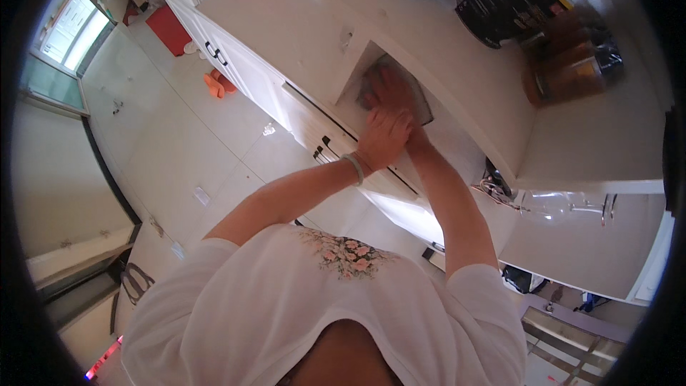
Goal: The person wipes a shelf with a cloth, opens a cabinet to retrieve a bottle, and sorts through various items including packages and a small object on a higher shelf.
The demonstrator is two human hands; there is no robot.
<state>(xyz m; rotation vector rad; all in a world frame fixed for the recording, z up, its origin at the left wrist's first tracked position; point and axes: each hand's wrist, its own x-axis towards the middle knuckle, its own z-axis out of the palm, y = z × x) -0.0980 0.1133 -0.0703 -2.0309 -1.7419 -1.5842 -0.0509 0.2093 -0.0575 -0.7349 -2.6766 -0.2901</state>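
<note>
Inside an open compartment of a white cabinet (300, 37), my right hand (394, 88) lies over a grey cloth (423, 110) with a dark edge. The fingers are blurred and partly in shade. My left hand (383, 136), with a pale bangle (353, 167) at its wrist, crosses from the left. Its fingers rest against my right wrist. The left palm is hidden, so its grip does not show. Under both forearms runs the cabinet's front edge (351, 134).
On the upper shelf stand a black canister (512, 2) and a brown jar (568, 75). A stemmed glass (557, 206) lies to the right, beside cables (496, 190). Orange slippers (218, 84) and a red box (170, 29) are on the tiled floor (177, 134). Dark handles (215, 53) stick out from the cabinet doors.
</note>
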